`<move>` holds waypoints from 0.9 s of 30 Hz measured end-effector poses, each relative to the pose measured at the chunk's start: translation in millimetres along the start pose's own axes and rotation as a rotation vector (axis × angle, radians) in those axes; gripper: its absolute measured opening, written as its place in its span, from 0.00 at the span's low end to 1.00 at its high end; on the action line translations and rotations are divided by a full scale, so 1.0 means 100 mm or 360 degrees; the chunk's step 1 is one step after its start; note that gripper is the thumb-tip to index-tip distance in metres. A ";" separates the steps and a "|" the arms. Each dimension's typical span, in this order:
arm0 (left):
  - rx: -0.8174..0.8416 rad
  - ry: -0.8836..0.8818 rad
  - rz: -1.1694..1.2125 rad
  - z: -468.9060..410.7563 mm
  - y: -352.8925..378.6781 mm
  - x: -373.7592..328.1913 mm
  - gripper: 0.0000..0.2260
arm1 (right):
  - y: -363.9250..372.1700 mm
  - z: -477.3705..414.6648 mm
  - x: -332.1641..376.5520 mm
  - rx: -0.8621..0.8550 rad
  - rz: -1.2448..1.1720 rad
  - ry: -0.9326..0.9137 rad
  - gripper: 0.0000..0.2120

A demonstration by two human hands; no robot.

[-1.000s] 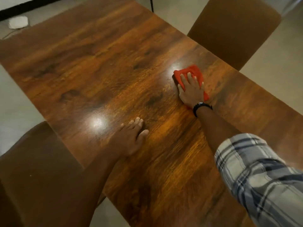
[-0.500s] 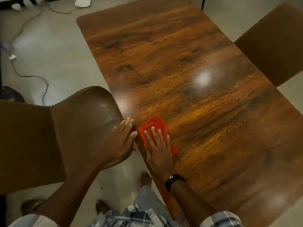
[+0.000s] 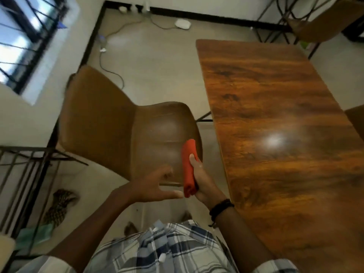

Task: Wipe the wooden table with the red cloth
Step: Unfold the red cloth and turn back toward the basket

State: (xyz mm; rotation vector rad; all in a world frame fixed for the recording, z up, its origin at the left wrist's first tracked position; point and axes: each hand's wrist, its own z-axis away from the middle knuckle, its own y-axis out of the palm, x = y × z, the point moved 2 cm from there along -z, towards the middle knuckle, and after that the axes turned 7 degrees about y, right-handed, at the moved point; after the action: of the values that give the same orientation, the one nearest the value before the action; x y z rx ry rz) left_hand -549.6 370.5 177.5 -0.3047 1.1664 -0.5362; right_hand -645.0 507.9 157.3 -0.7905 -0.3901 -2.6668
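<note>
The wooden table (image 3: 275,119) fills the right side of the head view, glossy with a light glare. My right hand (image 3: 202,178) grips the folded red cloth (image 3: 188,166) off the table's left edge, above the seat of a brown chair. My left hand (image 3: 155,184) hovers just left of the cloth with fingers spread and holds nothing. Its fingertips come close to the cloth's lower end.
A brown chair (image 3: 122,131) stands left of the table, right under my hands. Another chair (image 3: 323,22) sits at the far right, and part of a third (image 3: 356,119) shows at the right edge. Cables (image 3: 110,62) and a white device (image 3: 183,23) lie on the floor. A metal rack (image 3: 25,174) stands at the left.
My right hand lifted the red cloth off the table and now grips it folded over the chair. My left hand left the table edge and opened beside it. The view swung left.
</note>
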 end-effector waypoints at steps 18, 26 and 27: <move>-0.1139 -0.0169 0.1341 1.50 -0.95 0.88 0.08 | 2.01 0.49 -0.19 0.0976 0.1345 -0.0359 0.20; -0.1411 -0.0238 0.1253 1.76 -1.14 0.85 0.14 | 2.40 0.32 -0.01 0.1013 0.1658 -0.1335 0.26; -0.1453 -0.0253 0.1247 1.78 -1.16 0.84 0.14 | 2.46 0.32 0.01 0.1045 0.1660 -0.1347 0.26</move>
State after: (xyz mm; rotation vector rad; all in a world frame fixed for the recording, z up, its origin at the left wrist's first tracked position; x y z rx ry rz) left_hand -388.2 219.5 235.0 -0.6060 1.2043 0.7278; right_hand -535.6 295.4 223.9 -1.3457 -0.7251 -1.0692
